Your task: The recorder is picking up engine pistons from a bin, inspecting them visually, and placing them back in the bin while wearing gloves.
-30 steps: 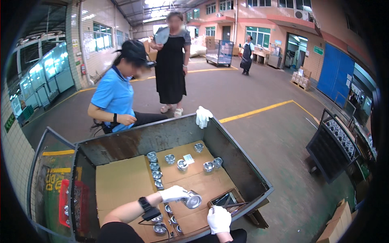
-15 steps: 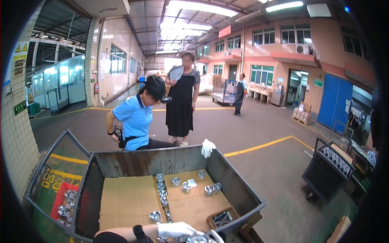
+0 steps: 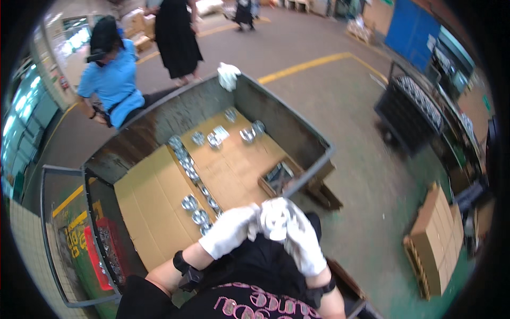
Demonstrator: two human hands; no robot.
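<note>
Both my hands wear white gloves and meet just outside the near side of a metal cart bin (image 3: 329,151). My left hand (image 3: 232,231) is closed on one side of a shiny round metal part (image 3: 276,219), and my right hand (image 3: 304,245) grips its other side. The part's exact kind is not clear. Inside the bin, similar silvery metal parts (image 3: 189,170) stand in a row on flat cardboard (image 3: 143,202). A loose group (image 3: 200,217) sits near my left hand, and several more lie toward the far corner.
A small box (image 3: 276,178) with dark items sits in the bin's right corner. A white glove (image 3: 228,77) hangs on the far rim. A red crate (image 3: 103,255) of metal parts stands at left. A person in blue (image 3: 111,85) sits beyond the bin. Cartons (image 3: 435,239) and a black rack (image 3: 409,114) are at right.
My view has tilted down and turned, so the bin appears higher and rotated. Both gloved hands now show fully, with the metal part held between them.
</note>
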